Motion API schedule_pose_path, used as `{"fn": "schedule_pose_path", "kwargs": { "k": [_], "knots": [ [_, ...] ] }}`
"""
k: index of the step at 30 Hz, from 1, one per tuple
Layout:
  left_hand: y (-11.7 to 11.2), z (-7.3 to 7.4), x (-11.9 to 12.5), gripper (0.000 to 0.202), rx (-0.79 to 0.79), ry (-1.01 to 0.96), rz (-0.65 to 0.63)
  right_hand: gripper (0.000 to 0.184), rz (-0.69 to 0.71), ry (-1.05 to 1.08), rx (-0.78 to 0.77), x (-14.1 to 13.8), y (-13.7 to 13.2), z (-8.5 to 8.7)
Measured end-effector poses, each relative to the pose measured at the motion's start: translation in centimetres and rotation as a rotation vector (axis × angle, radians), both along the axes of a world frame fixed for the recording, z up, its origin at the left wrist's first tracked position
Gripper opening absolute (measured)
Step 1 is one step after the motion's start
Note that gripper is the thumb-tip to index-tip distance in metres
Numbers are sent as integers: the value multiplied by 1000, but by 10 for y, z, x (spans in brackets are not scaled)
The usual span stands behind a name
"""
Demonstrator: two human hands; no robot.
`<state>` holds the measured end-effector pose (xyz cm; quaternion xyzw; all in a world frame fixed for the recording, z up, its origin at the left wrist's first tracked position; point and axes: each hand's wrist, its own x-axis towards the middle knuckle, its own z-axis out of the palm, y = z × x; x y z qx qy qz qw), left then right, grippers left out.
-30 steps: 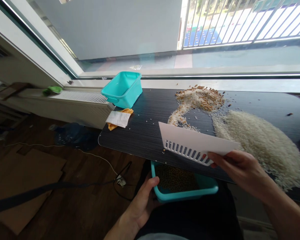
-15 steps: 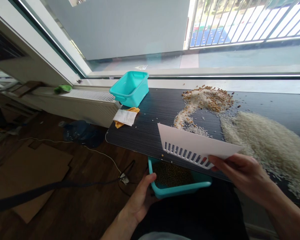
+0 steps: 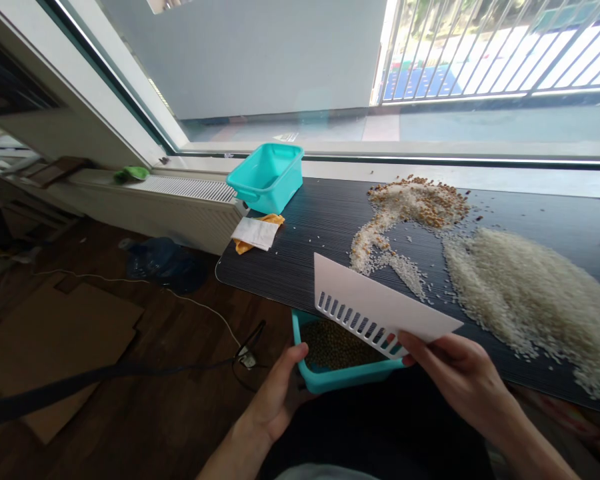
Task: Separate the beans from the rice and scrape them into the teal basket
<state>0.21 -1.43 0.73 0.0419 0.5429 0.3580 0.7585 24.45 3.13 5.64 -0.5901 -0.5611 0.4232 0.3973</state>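
Note:
My right hand (image 3: 455, 370) grips a flat white plastic scraper (image 3: 375, 293) with a row of slots along one edge. The scraper is tilted over the table's front edge, above part of a turquoise tub (image 3: 330, 383). Small greenish-brown grains (image 3: 335, 343) lie inside that tub. With the thumb over its left rim, my left hand (image 3: 285, 380) holds the tub below the table edge; the other fingers are hidden. On the dark table (image 3: 320, 220) beyond the scraper lies a pile of white rice mixed with brownish grains (image 3: 420, 200). A larger heap of white rice (image 3: 530, 287) spreads to the right.
Another turquoise tub (image 3: 270, 180) stands at the table's far left corner. A folded white and orange cloth (image 3: 257, 233) lies in front of it. A radiator (image 3: 195, 200) runs along the wall. On the floor are a blue water bottle (image 3: 165, 263), cardboard (image 3: 80, 347) and cables.
My right hand has brought the scraper nearer to me and slightly left, more over the tub. A thin trail of rice now shows behind it. My left hand still holds the tub.

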Motion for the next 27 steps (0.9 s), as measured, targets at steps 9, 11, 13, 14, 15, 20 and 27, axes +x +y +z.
{"fn": "schedule_pose_path", "kwargs": {
  "k": [9, 11, 13, 14, 15, 20, 27],
  "knots": [
    [1, 0, 3, 57, 8, 15, -4, 21, -506, -206, 49, 43, -26, -16],
    [1, 1, 5, 58, 11, 13, -12, 20, -458, -158, 74, 32, -24, -11],
    [1, 0, 7, 59, 10, 16, -20, 20, -333, -74, 87, 15, -16, -8],
    [0, 0, 8, 60, 6, 20, -24, 21, -306, -44, 94, 6, -12, -8],
    [0, 0, 8, 61, -1, 25, -26, 23, -282, -23, 80, -1, -7, -10],
    [-1, -5, 11, 66, 6, 5, -48, 23, -416, -5, 72, -2, 5, -23],
    [5, -7, 22, 63, 7, -13, -107, 19, -644, -108, 11, 32, -2, -15]
  ]
}}
